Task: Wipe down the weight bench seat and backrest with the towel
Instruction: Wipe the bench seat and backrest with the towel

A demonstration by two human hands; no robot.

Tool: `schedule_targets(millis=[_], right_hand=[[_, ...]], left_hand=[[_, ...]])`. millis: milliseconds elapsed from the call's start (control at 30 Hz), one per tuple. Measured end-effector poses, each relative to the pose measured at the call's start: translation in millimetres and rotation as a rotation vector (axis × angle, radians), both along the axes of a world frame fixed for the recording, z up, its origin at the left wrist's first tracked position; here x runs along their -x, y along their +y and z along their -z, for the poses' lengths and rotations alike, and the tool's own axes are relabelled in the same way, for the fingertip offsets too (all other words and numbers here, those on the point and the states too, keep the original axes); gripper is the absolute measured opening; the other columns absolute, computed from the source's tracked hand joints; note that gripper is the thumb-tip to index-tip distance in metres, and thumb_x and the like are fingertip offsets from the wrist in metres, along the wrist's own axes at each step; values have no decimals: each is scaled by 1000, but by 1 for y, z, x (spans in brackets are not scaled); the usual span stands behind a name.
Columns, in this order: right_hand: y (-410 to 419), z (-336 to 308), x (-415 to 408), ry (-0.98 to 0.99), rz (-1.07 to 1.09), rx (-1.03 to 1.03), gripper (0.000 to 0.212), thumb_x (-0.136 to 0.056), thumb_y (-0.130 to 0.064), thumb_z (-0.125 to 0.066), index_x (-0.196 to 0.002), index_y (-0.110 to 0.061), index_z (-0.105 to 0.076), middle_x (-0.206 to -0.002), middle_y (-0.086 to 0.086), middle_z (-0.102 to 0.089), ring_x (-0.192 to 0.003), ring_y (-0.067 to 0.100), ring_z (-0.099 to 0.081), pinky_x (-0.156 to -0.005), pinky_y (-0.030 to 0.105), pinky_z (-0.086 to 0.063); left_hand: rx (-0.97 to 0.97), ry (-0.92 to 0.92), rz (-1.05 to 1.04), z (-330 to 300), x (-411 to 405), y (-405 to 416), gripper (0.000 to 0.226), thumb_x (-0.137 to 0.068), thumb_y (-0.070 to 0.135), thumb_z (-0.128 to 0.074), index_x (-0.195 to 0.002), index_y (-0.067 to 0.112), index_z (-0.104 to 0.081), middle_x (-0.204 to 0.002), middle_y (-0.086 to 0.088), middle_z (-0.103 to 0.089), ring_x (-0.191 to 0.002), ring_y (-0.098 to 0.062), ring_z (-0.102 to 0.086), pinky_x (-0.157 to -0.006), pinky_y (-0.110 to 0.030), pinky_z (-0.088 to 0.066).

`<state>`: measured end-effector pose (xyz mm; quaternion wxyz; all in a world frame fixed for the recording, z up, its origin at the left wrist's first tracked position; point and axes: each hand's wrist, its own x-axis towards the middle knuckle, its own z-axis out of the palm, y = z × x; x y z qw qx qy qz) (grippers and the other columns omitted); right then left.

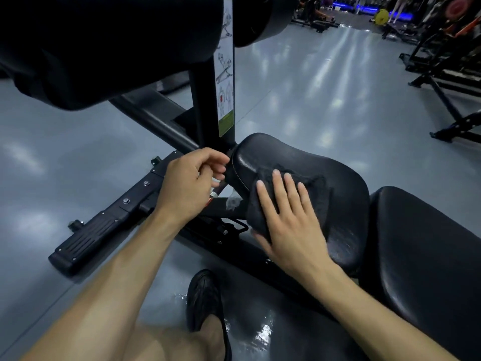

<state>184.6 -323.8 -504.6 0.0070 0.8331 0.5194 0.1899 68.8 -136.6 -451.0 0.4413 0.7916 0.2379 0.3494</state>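
The black padded bench seat [335,173] lies in the middle of the view, with the black backrest [421,243] adjoining it at the right. A dark towel [316,190] is spread over the seat's near left part. My right hand [289,217] lies flat on the towel with straight fingers, and its thumb wraps under the seat's edge. My left hand [190,183] hovers at the seat's front tip with fingers curled, touching the edge there; whether it grips anything I cannot tell.
A black upright post [208,100] with a white instruction sticker [225,82] rises just beyond the seat, topped by large black roller pads [104,43]. The bench's floor bar [104,225] runs left. My shoe [205,298] stands on the grey floor [312,87]. Other machines [447,66] stand at the far right.
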Motion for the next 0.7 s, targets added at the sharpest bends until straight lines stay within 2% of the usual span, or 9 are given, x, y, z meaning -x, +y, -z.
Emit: schedule_targets(millis=[67, 200, 333, 533, 600, 700], right_hand=[[46, -3, 2, -36, 60, -28, 96, -90, -50, -60, -161, -7, -13, -165, 30, -8, -153, 47, -11, -123, 59, -14], [108, -18, 4, 25, 164, -28, 99, -90, -55, -61, -162, -8, -11, -164, 32, -12, -152, 47, -15, -124, 58, -14], [55, -15, 0, 77, 74, -56, 100, -85, -55, -66, -162, -16, -15, -167, 23, -14, -154, 39, -18, -124, 55, -17], [-88, 12, 10, 103, 179, -84, 100, -76, -48, -76, -159, -15, -32, -164, 19, -28, -150, 36, -32, -120, 53, -29], [-88, 15, 9, 90, 212, -73, 99, -76, -48, -78, -157, -11, -35, -162, 22, -31, -149, 39, -33, -119, 55, -29], [-38, 7, 7, 79, 247, -85, 92, -84, -57, -64, -156, -6, -34, -161, 29, -29, -146, 46, -33, -119, 58, -29]], left_hand=[[12, -19, -1, -2, -3, -1, 47, -95, -10, -41, -101, 21, -76, -88, 3, -74, -83, -9, -73, -76, -25, -61], [23, -49, -19, -7, -9, -6, 45, -94, -10, -40, -102, 17, -76, -87, 2, -74, -82, -11, -73, -74, -24, -61], [54, -53, 28, -9, -15, -23, 46, -91, -11, -40, -101, 16, -76, -85, 0, -73, -79, -12, -73, -74, -30, -63], [38, -10, 58, -4, -15, -28, 49, -91, -11, -40, -97, 21, -76, -84, 1, -73, -80, -14, -73, -74, -27, -62], [34, -1, 70, -2, -14, -31, 48, -92, -11, -40, -98, 20, -76, -84, 1, -73, -80, -14, -73, -74, -26, -61], [38, 21, 97, -1, -16, -36, 49, -92, -12, -40, -95, 23, -75, -84, 0, -73, -79, -15, -73, -74, -28, -62]])
